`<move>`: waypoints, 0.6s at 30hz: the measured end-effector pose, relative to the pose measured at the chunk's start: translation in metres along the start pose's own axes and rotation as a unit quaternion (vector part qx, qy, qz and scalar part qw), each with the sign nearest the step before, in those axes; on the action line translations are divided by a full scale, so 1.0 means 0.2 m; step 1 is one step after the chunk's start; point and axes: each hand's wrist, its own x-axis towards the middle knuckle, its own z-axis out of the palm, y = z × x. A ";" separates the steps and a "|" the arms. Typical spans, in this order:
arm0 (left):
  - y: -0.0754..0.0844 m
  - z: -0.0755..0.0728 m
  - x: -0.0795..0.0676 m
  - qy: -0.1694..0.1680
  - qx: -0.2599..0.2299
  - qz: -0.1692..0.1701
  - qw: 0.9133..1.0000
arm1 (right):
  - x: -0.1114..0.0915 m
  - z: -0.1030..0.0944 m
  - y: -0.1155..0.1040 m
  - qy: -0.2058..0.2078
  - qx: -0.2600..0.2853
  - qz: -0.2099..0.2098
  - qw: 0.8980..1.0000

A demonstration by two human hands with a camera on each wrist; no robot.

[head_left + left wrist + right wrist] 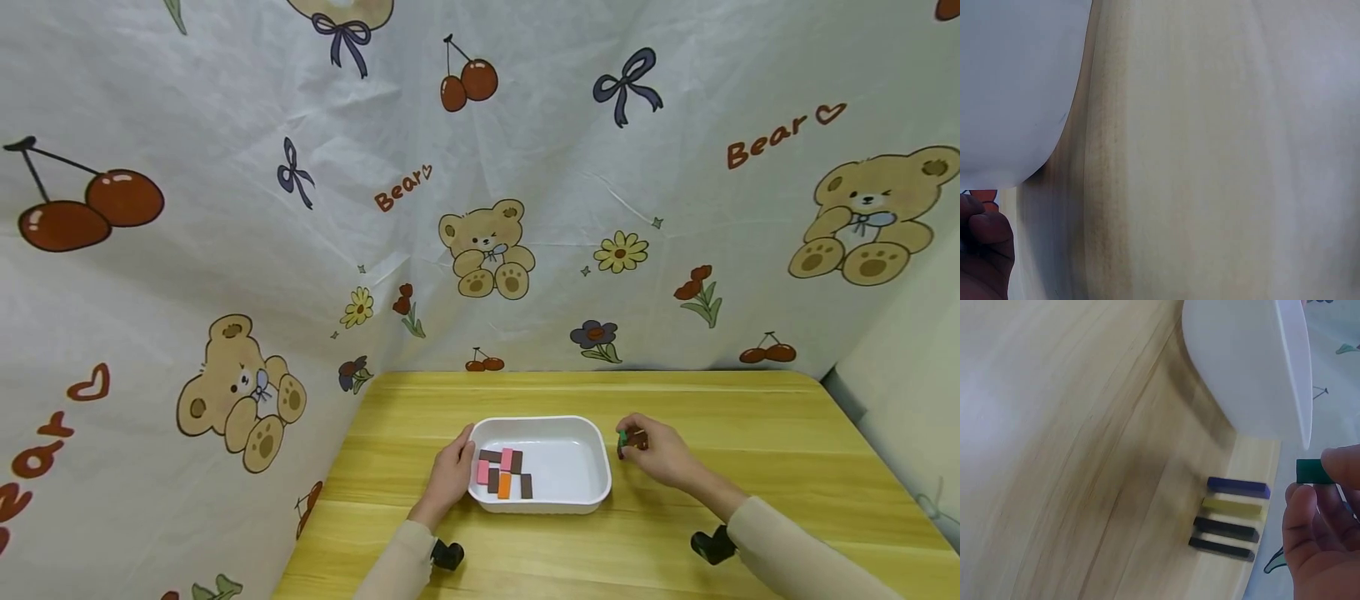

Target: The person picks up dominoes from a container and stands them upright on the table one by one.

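In the head view a white tray (pixel 567 505) sits on the wooden table, with several small brown, pink and orange blocks (pixel 505 486) grouped in its left half. My left hand (pixel 452 471) holds the tray by its left side, thumb at the rim; the left wrist view catches only part of that hand (pixel 985 250) below the tray wall (pixel 1016 94). Just right of the tray, my right hand (pixel 663 450) pinches a small green block (pixel 1311 471) between thumb and fingers. Its other end is hidden by the thumb.
Beside the tray, in the right wrist view, lie a purple block (pixel 1238 486), a yellow block (pixel 1233 507) and two black blocks (pixel 1225 529) in a row. A curtain (pixel 562 167) printed with bears hangs behind the table (pixel 750 433).
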 end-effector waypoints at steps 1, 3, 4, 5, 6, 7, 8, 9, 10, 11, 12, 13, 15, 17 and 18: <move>0.00 0.00 0.00 0.001 -0.001 0.001 1.000 | 0.00 -0.01 0.01 0.000 -0.005 0.001 1.000; 0.00 0.00 0.00 0.000 -0.003 -0.005 1.000 | -0.01 -0.02 0.03 0.001 -0.015 0.002 1.000; 0.00 0.00 0.00 0.001 -0.003 -0.004 1.000 | -0.01 -0.03 0.03 0.003 -0.020 0.003 1.000; 0.00 0.00 0.00 0.002 -0.003 -0.004 1.000 | -0.02 -0.04 0.04 0.006 -0.024 0.003 1.000; 0.00 0.00 0.01 0.002 -0.002 -0.003 1.000 | -0.02 -0.05 0.05 0.010 -0.030 0.004 0.999; 0.00 0.00 0.01 0.002 -0.002 -0.002 1.000 | -0.03 -0.05 0.06 0.012 -0.033 0.004 0.999; 0.00 0.00 0.01 0.002 -0.001 -0.002 1.000 | -0.03 -0.06 0.06 0.014 -0.034 0.006 0.999; 0.01 0.01 0.01 0.002 -0.002 -0.001 1.000 | -0.03 -0.07 0.07 0.015 -0.037 0.005 0.999; 0.01 0.01 0.01 0.002 -0.002 -0.001 1.000 | -0.04 -0.07 0.08 0.016 -0.038 0.009 0.999; 0.01 0.00 0.01 0.001 -0.002 -0.002 1.000 | -0.04 -0.08 0.08 0.016 -0.040 0.009 0.999; 0.01 0.00 0.01 0.001 -0.003 -0.002 1.000 | -0.04 -0.08 0.09 0.016 -0.040 0.012 0.999; 0.01 0.00 0.01 0.001 -0.005 -0.003 1.000 | -0.04 -0.09 0.10 0.015 -0.041 0.015 0.999; 0.02 0.00 0.01 0.000 -0.005 -0.006 1.000 | -0.04 -0.10 0.12 0.013 -0.042 0.022 0.999; 0.02 0.00 0.00 -0.001 -0.005 -0.007 1.000 | -0.04 -0.10 0.13 0.013 -0.042 0.028 0.999; 0.02 0.00 0.00 -0.001 -0.003 -0.004 1.000 | -0.04 -0.10 0.14 0.013 -0.043 0.031 0.999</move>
